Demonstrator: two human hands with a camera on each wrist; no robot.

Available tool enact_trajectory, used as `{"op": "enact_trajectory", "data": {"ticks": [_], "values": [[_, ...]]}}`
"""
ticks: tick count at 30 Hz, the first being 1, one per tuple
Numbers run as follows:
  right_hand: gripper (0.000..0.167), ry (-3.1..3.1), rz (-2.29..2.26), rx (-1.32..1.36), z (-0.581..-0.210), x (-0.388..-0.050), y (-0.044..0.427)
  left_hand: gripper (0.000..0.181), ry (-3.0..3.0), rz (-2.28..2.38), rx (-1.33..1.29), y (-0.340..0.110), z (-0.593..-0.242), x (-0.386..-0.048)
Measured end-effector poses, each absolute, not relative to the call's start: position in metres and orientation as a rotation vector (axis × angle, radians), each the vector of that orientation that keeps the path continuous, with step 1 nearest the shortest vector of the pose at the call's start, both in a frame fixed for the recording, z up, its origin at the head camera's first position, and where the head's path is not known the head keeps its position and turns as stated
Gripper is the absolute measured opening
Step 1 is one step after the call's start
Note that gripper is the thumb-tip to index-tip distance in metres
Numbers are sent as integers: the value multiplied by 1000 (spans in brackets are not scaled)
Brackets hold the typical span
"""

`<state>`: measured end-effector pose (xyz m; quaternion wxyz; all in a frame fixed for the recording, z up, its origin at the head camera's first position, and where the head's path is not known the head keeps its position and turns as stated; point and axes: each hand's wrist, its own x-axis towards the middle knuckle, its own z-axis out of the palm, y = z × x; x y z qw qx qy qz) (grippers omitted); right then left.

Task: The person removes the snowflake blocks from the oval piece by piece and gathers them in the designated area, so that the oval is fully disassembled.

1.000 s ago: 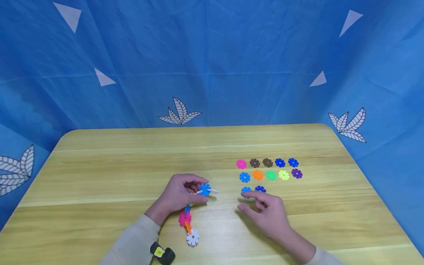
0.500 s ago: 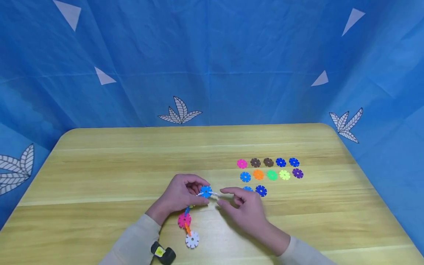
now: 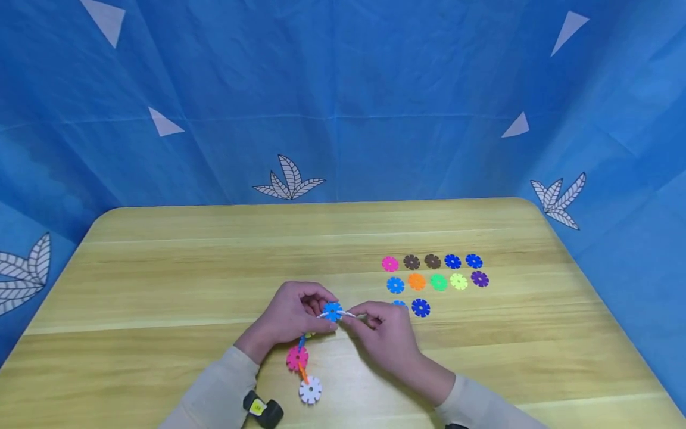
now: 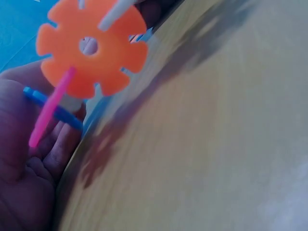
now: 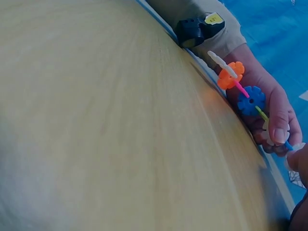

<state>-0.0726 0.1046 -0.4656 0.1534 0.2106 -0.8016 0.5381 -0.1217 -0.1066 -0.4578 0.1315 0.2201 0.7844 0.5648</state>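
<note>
My left hand (image 3: 292, 313) pinches a chain of interlocking snowflake discs near a light blue disc (image 3: 332, 311). From that hand the chain hangs toward me: a pink disc (image 3: 297, 358), an orange disc (image 3: 303, 373), then a white disc (image 3: 310, 390) at the end. In the left wrist view the orange disc (image 4: 115, 62) looms large, slotted to the pink disc (image 4: 50, 110). A white disc (image 3: 348, 314), seen edge-on, joins the light blue disc's right side. My right hand (image 3: 388, 336) pinches that white disc between thumb and forefinger. A dark blue disc (image 5: 251, 100) shows in the right wrist view.
To the right, loose discs lie in rows on the wooden table (image 3: 187, 256), among them pink (image 3: 390, 264), orange (image 3: 416, 281), green (image 3: 439, 282) and purple (image 3: 480, 279). A light blue disc (image 3: 399, 304) is partly behind my right hand. A blue curtain (image 3: 337, 101) hangs behind.
My right hand has moved left from the loose discs to the chain and now pinches the white disc. My left hand has stayed nearly still with the chain.
</note>
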Motion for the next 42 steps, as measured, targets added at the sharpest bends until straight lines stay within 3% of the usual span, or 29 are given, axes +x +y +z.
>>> {"op": "enact_trajectory", "data": {"ticks": [10,24,42], "values": [[13,-2213,1570,660,-440,-66,100,30,2260,1644,617,-107,-457,-122],[15,-2231,1629,550,-472,-70,120,30,2318,1670,552,-109,-459,-122],[20,-2253,1589,449,-455,-52,146,31,2338,1624,557,-108,-461,-121]]}}
